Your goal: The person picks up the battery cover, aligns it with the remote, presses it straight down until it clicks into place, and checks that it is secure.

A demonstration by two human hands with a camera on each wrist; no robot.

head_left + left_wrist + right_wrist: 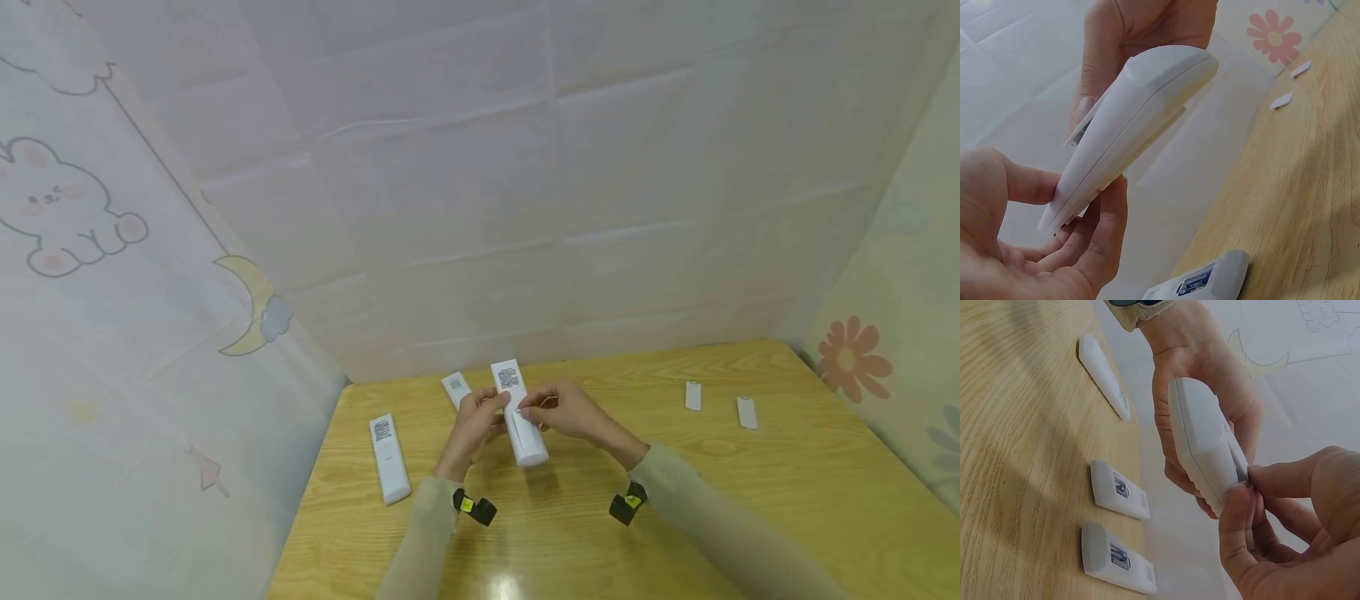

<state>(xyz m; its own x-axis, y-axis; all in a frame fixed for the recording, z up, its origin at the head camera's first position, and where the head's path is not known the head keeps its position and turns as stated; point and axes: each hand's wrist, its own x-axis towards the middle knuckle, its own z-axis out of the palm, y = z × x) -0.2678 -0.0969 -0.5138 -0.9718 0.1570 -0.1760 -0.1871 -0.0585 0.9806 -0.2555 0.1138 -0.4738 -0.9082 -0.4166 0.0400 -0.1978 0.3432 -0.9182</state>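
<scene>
My left hand (474, 429) grips a white remote control (1141, 106) by its narrower end, thumb on one face and fingers beneath, its back turned up in the head view. A printed code shows on that back. The battery cover (1092, 120) is tilted up at one end, leaving a dark gap under it. My right hand (570, 410) pinches the raised end of the cover between thumb and forefinger, as the right wrist view shows. The remote is held above the table.
One remote control (390, 460) with its back closed lies at the left of the wooden table (555, 533). Two more remotes (1119, 490) (1116, 559) lie with battery bays exposed. Two loose battery covers (693, 396) (747, 412) lie at the right.
</scene>
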